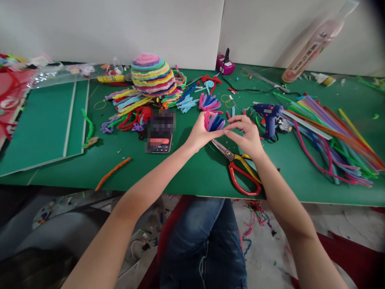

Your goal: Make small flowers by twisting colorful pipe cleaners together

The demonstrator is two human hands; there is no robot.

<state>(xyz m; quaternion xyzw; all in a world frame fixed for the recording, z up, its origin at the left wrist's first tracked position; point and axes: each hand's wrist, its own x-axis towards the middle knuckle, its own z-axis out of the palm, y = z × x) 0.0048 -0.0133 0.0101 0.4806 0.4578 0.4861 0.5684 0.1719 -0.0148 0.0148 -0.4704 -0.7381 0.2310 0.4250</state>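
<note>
Green tabletop (186, 176); left hand (199, 130) grasping pipe-cleaner bundle (215, 123); right hand (249, 136) beside it, grip unclear; probably light, springy, pinch thumb-side end.

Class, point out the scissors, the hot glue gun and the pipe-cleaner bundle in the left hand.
Scissors (230, 156), head view: the pivot.
Hot glue gun (270, 121), head view: the upper handle.
Pipe-cleaner bundle (215, 123), head view: its blue strands.

The held bundle of loops (215, 122) is pink, lilac and deep blue; the cluster (209, 103) behind it shares those colours. The dome (152, 76) carries rainbow stripes beneath a pink top. The scissors (230, 155) pair 1 red handle (232, 175) with 1 yellow handle (246, 165). The table (180, 176) is green, the glue gun (270, 120) blue, the plug block (226, 66) magenta.
</note>
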